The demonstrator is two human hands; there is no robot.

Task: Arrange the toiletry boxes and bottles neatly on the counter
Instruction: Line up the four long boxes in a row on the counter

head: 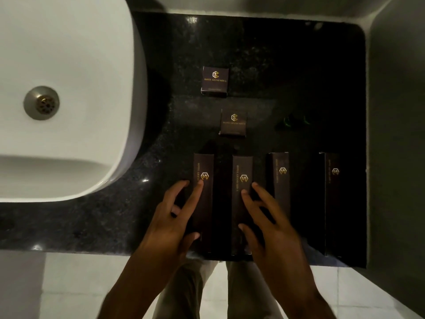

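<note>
Several long dark toiletry boxes with gold logos lie side by side near the front edge of the black counter [92, 222]. My left hand [174, 217] grips the leftmost long box [204, 166], fingers around its sides. My right hand [264, 217] holds the second long box [241, 166] the same way. A third long box [280, 180] and a fourth long box [332, 192] lie untouched to the right. Two small square boxes sit behind them: the far one [215, 81] and the nearer one [233, 123]. No bottles show.
A white sink basin [76, 65] with a metal drain [41, 102] fills the left. Something small, dark and green-tinted [292, 123] lies right of the nearer square box. Pale walls bound the counter at the back and right. Tiled floor [69, 284] lies below the front edge.
</note>
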